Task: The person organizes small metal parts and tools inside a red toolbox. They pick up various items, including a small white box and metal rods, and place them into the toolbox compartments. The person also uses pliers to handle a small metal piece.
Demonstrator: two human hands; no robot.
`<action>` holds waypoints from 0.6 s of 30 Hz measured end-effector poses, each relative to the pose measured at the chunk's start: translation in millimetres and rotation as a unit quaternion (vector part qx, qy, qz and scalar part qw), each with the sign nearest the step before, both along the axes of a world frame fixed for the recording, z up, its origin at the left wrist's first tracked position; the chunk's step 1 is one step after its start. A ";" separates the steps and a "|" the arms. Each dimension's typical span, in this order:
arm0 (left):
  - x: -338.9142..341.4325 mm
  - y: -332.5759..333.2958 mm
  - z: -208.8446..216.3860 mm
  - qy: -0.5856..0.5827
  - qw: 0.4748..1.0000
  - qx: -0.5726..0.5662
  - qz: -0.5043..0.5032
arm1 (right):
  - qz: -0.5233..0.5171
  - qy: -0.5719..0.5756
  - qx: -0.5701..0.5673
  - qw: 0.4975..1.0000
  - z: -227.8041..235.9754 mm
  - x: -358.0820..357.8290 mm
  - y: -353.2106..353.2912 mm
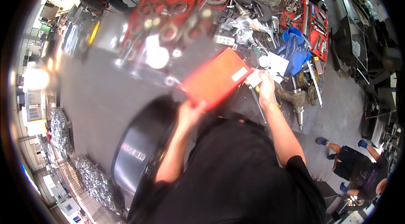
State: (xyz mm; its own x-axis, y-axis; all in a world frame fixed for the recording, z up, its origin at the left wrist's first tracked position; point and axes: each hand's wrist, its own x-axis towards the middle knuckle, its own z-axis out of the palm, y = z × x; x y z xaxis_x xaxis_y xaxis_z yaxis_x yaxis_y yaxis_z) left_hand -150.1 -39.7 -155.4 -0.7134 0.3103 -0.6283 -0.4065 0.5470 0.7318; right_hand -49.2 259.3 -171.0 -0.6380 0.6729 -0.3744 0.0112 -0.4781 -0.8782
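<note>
A flat red box (213,81) with a white label on its right part is held in front of me, tilted, over the near edge of the workbench. My left hand (191,114) grips its lower left corner, fingers closed and blurred. At the box's right end, my right hand (266,91) pinches a small white card-like piece (254,78). I cannot tell whether that piece touches the box. Just beyond my right hand lie a white sheet (278,66) and a blue glove or cloth (294,51).
Red trays (137,23) with metal rings cover the bench's far left. Loose tools and plastic bags crowd its middle. A metal tool holder (298,112) lies near the right edge. A black drum-like object (139,156) stands left of me. Another person (356,165) is at the lower right.
</note>
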 end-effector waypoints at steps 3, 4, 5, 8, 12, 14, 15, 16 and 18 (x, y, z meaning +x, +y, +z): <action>0.8 3.1 0.5 -0.001 1.000 0.012 0.003 | 0.076 -0.082 0.184 0.977 -4.9 -1.6 -0.2; 1.7 2.9 -2.3 0.005 1.000 0.012 0.007 | 0.085 -0.125 0.252 0.956 -3.5 -2.5 -1.6; 3.2 1.4 -3.3 0.010 0.999 0.024 0.018 | 0.087 -0.115 0.236 0.961 -1.5 -3.2 -1.6; 7.2 0.0 8.7 0.004 0.996 0.071 0.051 | 0.070 -0.066 0.145 0.985 9.9 -3.8 1.1; 2.5 0.5 44.7 -0.028 0.978 0.167 0.125 | 0.047 0.030 0.047 0.997 13.8 10.2 1.5; -11.7 -2.6 47.2 -0.033 0.961 0.214 0.174 | 0.032 0.030 0.007 0.999 41.2 7.3 -1.6; -17.8 -2.7 49.0 -0.038 0.951 0.238 0.196 | 0.028 0.039 -0.002 0.999 48.2 6.1 -0.6; -25.5 4.5 55.1 -0.037 0.933 0.276 0.229 | -0.021 0.036 -0.005 0.999 57.0 4.0 -3.7; -50.8 9.3 57.9 -0.022 0.913 0.314 0.259 | -0.030 0.053 -0.013 0.998 47.5 8.0 3.6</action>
State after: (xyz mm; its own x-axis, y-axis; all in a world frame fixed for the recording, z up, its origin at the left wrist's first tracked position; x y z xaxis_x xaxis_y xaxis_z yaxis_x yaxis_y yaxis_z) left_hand -200.9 -30.5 -97.4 -0.8448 0.2472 -0.4746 -0.5286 -0.2482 0.8118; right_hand -41.1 262.9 -123.5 -0.6340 0.7023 -0.3239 -0.1112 -0.4973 -0.8604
